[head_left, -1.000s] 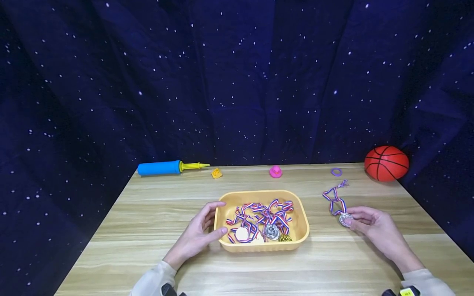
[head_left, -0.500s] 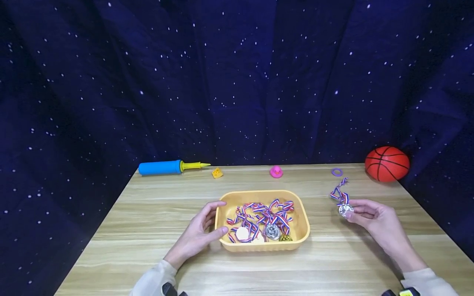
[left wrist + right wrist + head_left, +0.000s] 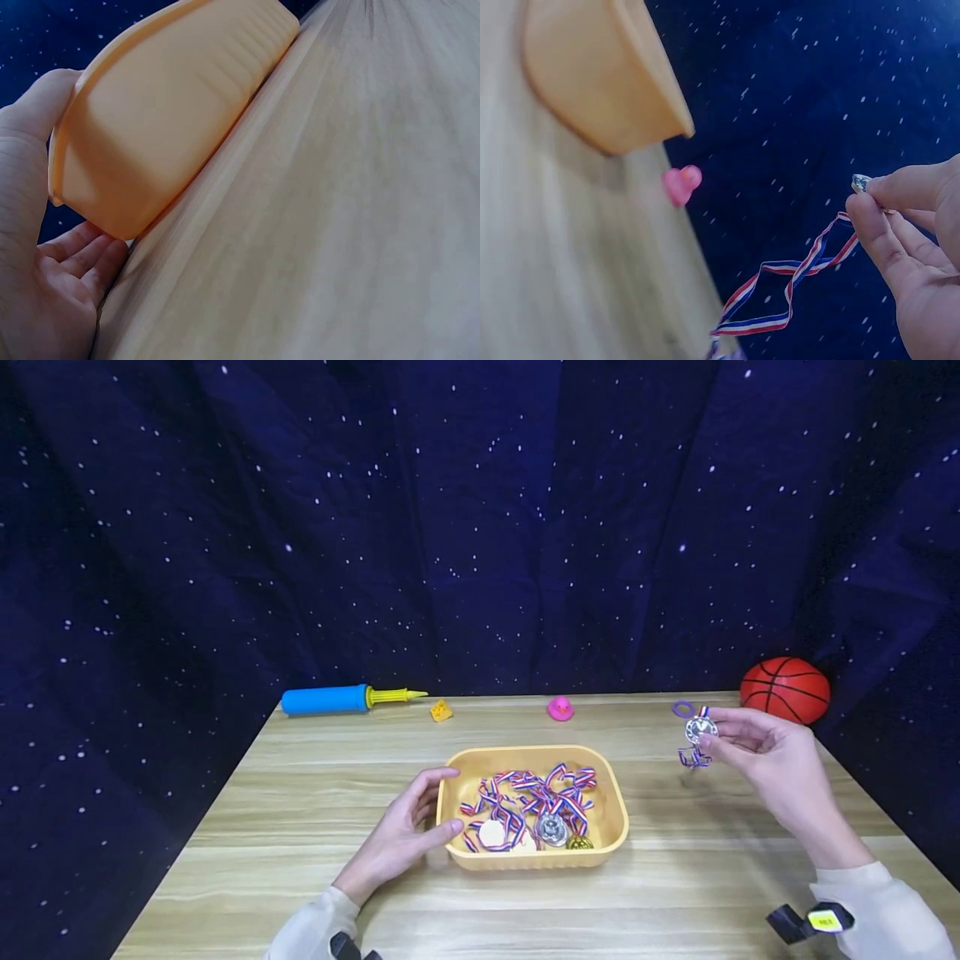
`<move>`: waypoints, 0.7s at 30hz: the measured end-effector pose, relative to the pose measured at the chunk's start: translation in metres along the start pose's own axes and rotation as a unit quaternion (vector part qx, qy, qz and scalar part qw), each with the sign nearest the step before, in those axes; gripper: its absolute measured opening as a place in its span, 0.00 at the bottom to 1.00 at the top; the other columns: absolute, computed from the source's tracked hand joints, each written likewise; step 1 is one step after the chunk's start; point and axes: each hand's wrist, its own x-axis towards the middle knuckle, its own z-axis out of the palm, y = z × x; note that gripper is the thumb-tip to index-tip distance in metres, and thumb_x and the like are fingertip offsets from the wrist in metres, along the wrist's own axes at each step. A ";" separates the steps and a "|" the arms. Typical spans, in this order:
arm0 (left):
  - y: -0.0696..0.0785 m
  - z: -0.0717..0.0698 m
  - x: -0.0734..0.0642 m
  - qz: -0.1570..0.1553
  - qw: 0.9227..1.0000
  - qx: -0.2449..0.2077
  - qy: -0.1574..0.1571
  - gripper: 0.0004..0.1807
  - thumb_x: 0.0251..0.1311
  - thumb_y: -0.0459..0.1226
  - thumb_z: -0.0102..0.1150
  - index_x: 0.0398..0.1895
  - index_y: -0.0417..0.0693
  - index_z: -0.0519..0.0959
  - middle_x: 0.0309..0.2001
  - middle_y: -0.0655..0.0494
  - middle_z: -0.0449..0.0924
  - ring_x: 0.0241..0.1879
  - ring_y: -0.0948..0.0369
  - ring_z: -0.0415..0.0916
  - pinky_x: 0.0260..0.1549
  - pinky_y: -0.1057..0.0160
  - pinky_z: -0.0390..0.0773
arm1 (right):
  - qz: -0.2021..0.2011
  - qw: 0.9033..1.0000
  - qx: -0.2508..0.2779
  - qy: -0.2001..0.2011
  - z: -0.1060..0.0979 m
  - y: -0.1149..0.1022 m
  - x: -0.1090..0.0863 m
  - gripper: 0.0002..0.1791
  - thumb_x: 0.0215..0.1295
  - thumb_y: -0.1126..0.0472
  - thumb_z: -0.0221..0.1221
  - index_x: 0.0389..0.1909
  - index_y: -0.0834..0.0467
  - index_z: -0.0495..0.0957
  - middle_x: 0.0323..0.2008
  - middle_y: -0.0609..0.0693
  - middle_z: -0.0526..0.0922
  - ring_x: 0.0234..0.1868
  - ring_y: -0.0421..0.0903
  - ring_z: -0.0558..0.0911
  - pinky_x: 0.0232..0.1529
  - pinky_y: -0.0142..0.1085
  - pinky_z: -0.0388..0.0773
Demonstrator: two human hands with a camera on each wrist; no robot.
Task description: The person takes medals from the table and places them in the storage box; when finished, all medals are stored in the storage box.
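A yellow plastic basket (image 3: 540, 859) sits on the table, holding several medals with striped ribbons (image 3: 551, 793); silver (image 3: 552, 829) and gold (image 3: 579, 842) discs show among them. My left hand (image 3: 401, 831) grips its left end, thumb and index finger at the rim. In the left wrist view, the other fingers (image 3: 82, 259) lie near the base. Raised above the table at the right, my right hand (image 3: 776, 768) pinches a silver medal (image 3: 701, 729) between thumb and fingers. Its red, white and blue ribbon (image 3: 780, 300) dangles below in the right wrist view.
Along the table's back edge lie a blue and yellow hand pump (image 3: 330, 699), a yellow block-like piece (image 3: 441, 711), a pink rubber duck (image 3: 560, 708) and a purple ring (image 3: 683, 709). A red basketball (image 3: 783, 687) stands at the back right corner. A dark starry curtain (image 3: 480, 527) hangs behind.
My right hand has lifted the silver medal off the table and moved it up and away from me, its ribbon now hanging. My left hand and the basket have stayed put.
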 end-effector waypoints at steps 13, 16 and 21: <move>0.001 0.001 0.000 0.003 1.000 0.008 0.003 0.41 0.68 0.40 0.79 0.81 0.59 0.70 0.78 0.48 0.75 0.78 0.46 0.72 0.82 0.41 0.65 | -0.031 0.997 0.069 0.010 0.012 -0.044 0.024 0.22 0.67 0.72 0.76 0.61 0.68 0.86 0.42 0.42 0.95 0.41 0.34 0.93 0.46 0.23 0.88; 0.001 0.001 0.000 0.003 1.000 0.009 0.004 0.40 0.68 0.40 0.78 0.81 0.60 0.70 0.78 0.48 0.75 0.78 0.46 0.72 0.82 0.43 0.66 | -0.039 0.994 0.106 0.012 0.016 -0.054 0.028 0.22 0.66 0.74 0.75 0.60 0.69 0.85 0.42 0.45 0.95 0.41 0.36 0.93 0.46 0.25 0.89; 0.001 0.001 0.000 -0.007 1.000 0.009 0.005 0.41 0.67 0.41 0.79 0.80 0.62 0.70 0.77 0.49 0.76 0.77 0.48 0.73 0.81 0.46 0.68 | -0.057 0.989 0.136 0.023 0.020 -0.072 0.034 0.22 0.66 0.74 0.75 0.60 0.68 0.86 0.41 0.47 0.95 0.40 0.37 0.94 0.46 0.26 0.89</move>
